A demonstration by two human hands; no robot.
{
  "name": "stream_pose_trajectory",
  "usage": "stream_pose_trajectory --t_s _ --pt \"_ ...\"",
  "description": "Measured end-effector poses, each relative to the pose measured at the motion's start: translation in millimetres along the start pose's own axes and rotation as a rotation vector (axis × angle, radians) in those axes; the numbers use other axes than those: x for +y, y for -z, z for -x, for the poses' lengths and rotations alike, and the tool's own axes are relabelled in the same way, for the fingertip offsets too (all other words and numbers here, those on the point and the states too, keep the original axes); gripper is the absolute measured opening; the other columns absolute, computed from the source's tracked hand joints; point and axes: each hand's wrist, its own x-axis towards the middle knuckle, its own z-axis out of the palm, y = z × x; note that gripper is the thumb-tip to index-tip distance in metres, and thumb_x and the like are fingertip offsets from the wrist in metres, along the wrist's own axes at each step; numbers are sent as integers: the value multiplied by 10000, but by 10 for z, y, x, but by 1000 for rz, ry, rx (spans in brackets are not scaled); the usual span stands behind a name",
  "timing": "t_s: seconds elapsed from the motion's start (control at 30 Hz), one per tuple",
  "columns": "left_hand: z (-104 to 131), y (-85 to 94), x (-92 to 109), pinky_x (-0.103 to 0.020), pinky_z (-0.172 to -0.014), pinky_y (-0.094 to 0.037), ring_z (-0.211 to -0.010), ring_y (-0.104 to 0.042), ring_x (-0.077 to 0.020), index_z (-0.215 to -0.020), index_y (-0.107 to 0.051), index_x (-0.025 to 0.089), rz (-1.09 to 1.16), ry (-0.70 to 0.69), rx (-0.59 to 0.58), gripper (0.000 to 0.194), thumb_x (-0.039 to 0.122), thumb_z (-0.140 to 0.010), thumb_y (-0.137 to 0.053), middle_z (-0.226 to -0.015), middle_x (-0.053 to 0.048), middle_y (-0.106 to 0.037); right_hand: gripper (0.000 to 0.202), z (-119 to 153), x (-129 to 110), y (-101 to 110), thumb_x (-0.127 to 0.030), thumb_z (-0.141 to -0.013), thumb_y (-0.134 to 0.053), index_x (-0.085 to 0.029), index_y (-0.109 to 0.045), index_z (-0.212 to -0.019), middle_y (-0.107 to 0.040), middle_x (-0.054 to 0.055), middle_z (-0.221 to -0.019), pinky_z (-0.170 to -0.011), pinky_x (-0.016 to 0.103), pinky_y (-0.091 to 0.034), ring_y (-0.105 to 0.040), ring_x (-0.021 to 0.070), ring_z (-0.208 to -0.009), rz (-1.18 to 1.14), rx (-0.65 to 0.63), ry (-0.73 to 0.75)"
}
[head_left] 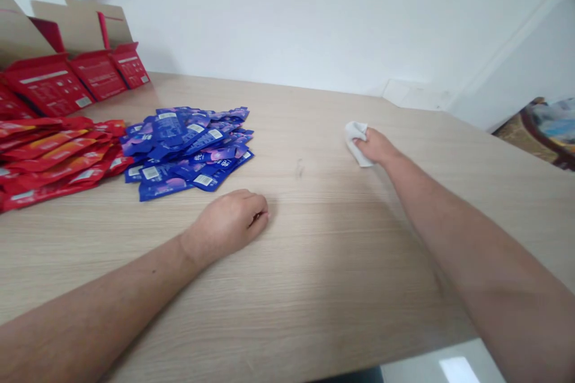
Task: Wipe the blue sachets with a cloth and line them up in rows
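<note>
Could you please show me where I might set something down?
On the pale wooden table, room lies between the shiny blue packets and the right hand holding a folded white wipe, and nearer, between both forearms. The far left is crowded with shiny red packets and open red cardboard boxes.

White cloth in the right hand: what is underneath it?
The white cloth, held by the right hand, appears to rest on the wood-grain tabletop, which shows around it. The patch directly beneath is covered, so any mark there cannot be seen.
</note>
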Motion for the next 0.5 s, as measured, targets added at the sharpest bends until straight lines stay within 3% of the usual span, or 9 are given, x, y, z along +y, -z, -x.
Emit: stream_pose_trajectory --t_s 0.13,0.27,0.4,0.5 --pt "-13 11 -34 -326 -750 -480 -832 -645 -209 -841 -657 192 5 -40 -18 242 307 -959 -479 -820 -63 -686 430 -227 217 69 -338 -953 -588 -60 -607 -1280 -705 228 -1177 -928 419 -489 -643 303 -1106 -2 5 -135" --pt "-15 6 -101 -330 -746 -479 -819 -644 -209 -830 -650 190 -8 -30 7 250 303 -964 -471 -810 -64 -685 449 -356 284 -12 -353 -938 -607 -32 -607 -1253 -694 262 -1164 -871 426 -500 -664 313 -1029 -29 -69 -208" --pt "-19 -22 -105 -333 -733 -479 -803 -640 -208 -831 -643 192 9 -52 9 223 306 -952 -494 -816 -64 -689 435 -295 141 -134 -358 -883 -663 -59 -641 -1198 -727 214 -1076 -823 409 -520 -680 293 -915 -105 -234 -172" --pt "-22 -53 -90 -335 -745 -488 -821 -643 -209 -854 -644 197 54 -69 39 193 286 -945 -499 -831 -60 -691 414 11 -120 -233 -366 -853 -674 -135 -654 -1196 -750 113 -1028 -782 356 -536 -683 235 -841 -227 -438 -62"
